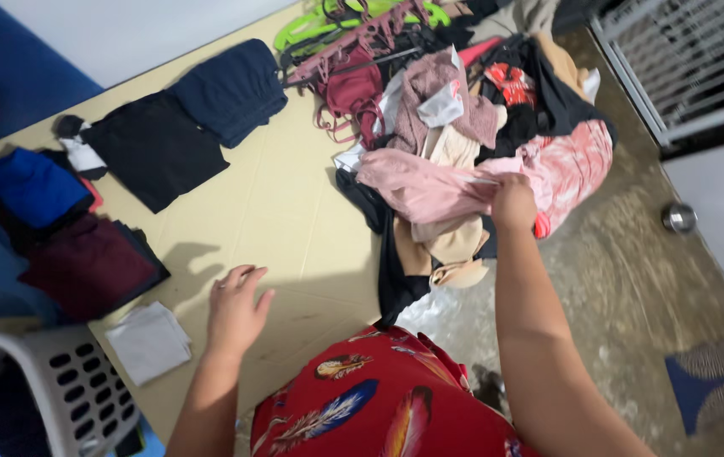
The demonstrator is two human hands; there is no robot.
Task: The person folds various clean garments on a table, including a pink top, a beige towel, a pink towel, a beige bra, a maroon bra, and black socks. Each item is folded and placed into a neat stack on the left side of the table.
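A pink garment [425, 188] lies draped across the near edge of a heap of unsorted clothes [497, 110], at about one o'clock from the person in a red feather-print top, and the right hand [512, 201] has its grip closed on the garment's right end, fingers bunched into the cloth. The left hand [236, 306] rests flat on the pale yellow tabletop [286, 211] at roughly eleven o'clock, its grip apart and fingers spread, holding nothing. Under the pink garment lie beige pieces [455, 245] and a black one [391, 271] hanging toward the table's edge. At twelve o'clock in the heap sit a maroon strappy top [353, 89] and green hangers [319, 21]. Folded clothes are laid out toward ten o'clock: a navy piece [231, 89], a black piece [154, 148], a maroon piece [91, 262] and a bright blue piece [32, 186]. A small folded white cloth [148, 341] lies just left of the left hand, near a white laundry basket [74, 381] at eight o'clock. At three o'clock, on the mottled floor [633, 279], stands a small round metal object [679, 217].
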